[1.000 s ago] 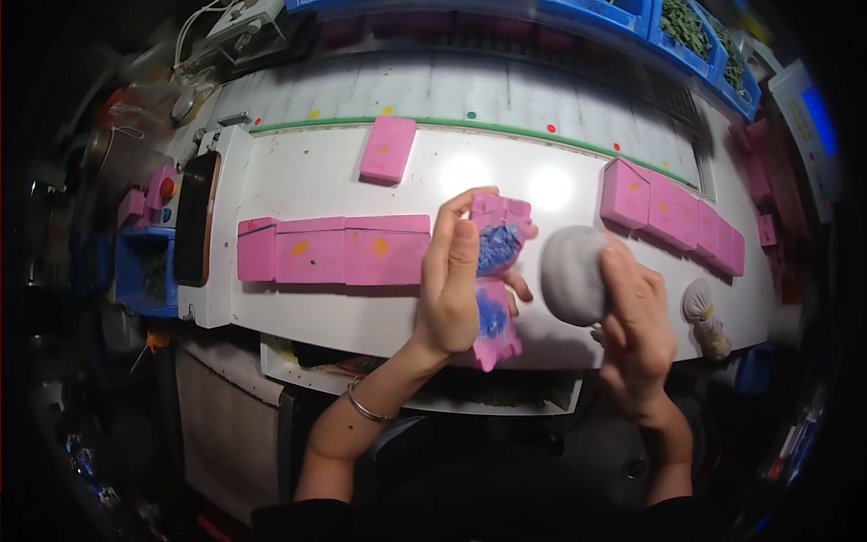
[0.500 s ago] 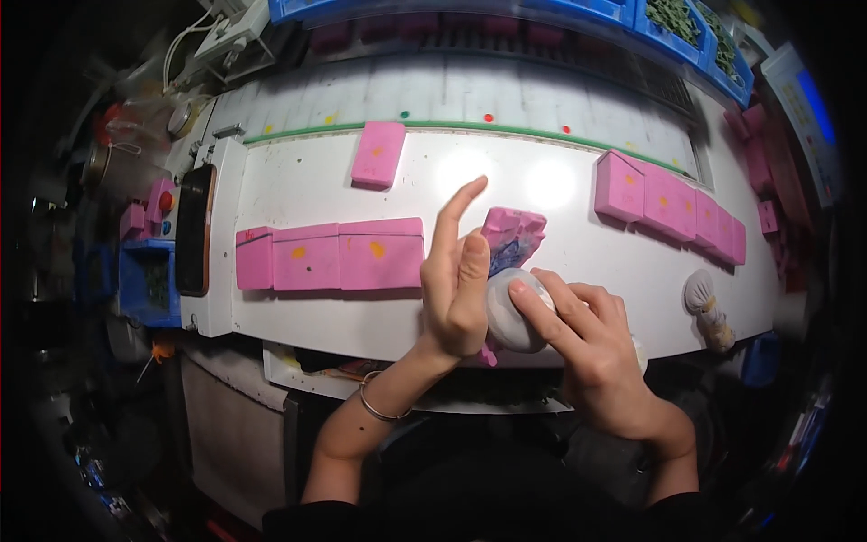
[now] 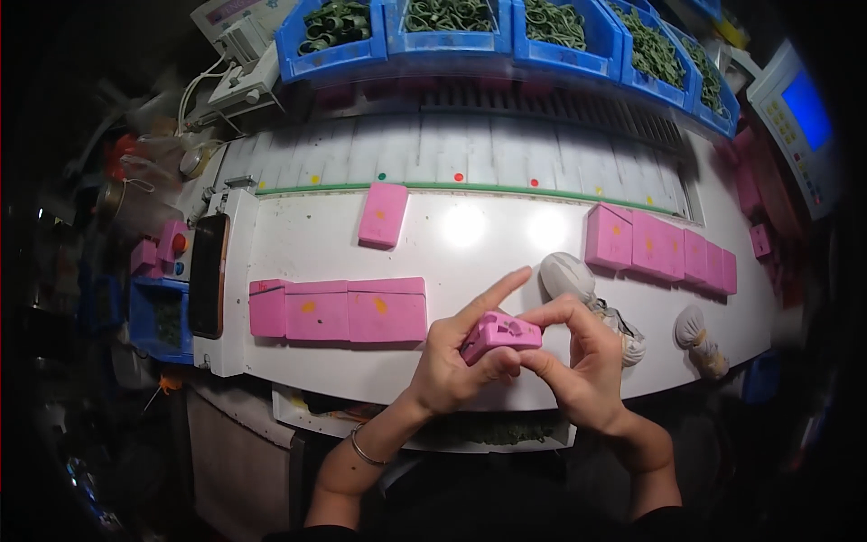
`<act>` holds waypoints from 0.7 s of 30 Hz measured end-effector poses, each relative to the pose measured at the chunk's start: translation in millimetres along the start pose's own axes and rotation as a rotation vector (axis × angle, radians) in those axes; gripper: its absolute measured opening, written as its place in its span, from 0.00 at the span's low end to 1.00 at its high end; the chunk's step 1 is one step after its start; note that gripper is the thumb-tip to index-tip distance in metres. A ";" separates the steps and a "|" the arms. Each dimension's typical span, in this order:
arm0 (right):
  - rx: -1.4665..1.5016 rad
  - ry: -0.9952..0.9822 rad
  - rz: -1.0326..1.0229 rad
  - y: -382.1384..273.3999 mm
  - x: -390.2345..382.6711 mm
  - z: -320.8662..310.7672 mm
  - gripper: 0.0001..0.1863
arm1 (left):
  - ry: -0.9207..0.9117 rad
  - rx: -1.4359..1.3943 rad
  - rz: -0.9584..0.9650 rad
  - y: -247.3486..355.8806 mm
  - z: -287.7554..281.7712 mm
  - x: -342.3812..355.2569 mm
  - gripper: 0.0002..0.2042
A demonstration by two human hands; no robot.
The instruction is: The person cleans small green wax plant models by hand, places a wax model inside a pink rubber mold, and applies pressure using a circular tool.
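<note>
My left hand [image 3: 456,366] holds a small pink mould [image 3: 501,336] with openings along its edge, index finger stretched out above it. My right hand [image 3: 587,370] grips the mould's right end between thumb and forefinger. Just beyond my right hand a pale grey cloth pouch [image 3: 564,275] with a gathered neck lies on the white tabletop [image 3: 470,271]. A second, smaller pouch [image 3: 695,334] lies farther right. A row of pink blocks [image 3: 312,312] sits to the left, another [image 3: 655,244] to the right, and a single pink block [image 3: 382,212] lies farther back.
Blue bins [image 3: 411,36] of green pieces line the back, above a grooved white panel [image 3: 452,149]. On the left are a dark phone-like slab [image 3: 209,275] and a blue bin [image 3: 147,321]. A device with a lit screen [image 3: 802,104] stands at the right.
The grey pouch has left my right hand and lies on the table. The mould, earlier spread showing blue inside, is now compact, with both hands on it. The view has shifted.
</note>
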State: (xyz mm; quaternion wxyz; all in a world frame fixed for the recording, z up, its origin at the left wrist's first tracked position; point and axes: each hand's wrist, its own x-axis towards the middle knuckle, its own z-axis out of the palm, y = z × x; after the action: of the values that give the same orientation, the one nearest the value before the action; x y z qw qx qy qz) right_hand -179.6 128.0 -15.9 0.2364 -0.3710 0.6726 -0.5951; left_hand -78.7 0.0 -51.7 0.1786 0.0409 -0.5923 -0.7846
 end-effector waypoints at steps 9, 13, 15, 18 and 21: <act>0.139 -0.070 0.044 10.6 29.4 33.7 0.15 | 0.149 0.074 -0.173 28.2 -33.4 0.3 0.25; 0.017 -0.090 0.014 34.8 60.1 50.8 0.22 | 0.549 0.058 -0.126 47.5 -117.5 34.2 0.19; -0.090 -0.119 0.006 42.2 74.4 65.4 0.26 | 0.690 0.200 -0.127 65.1 -183.9 52.3 0.14; -0.318 -0.059 -0.147 63.1 93.7 83.7 0.29 | 0.815 0.717 -0.173 90.5 -259.6 81.6 0.10; -0.397 -0.068 -0.181 75.7 106.8 87.4 0.38 | 0.912 1.086 -0.296 99.7 -281.0 112.5 0.13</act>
State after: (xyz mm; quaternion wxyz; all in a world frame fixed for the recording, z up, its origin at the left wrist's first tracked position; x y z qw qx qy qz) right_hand -195.1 -8.8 -92.4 0.1270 -0.4891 0.7320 -0.4570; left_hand -83.1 -317.5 -23.9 0.2544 0.5269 -0.7534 -0.3003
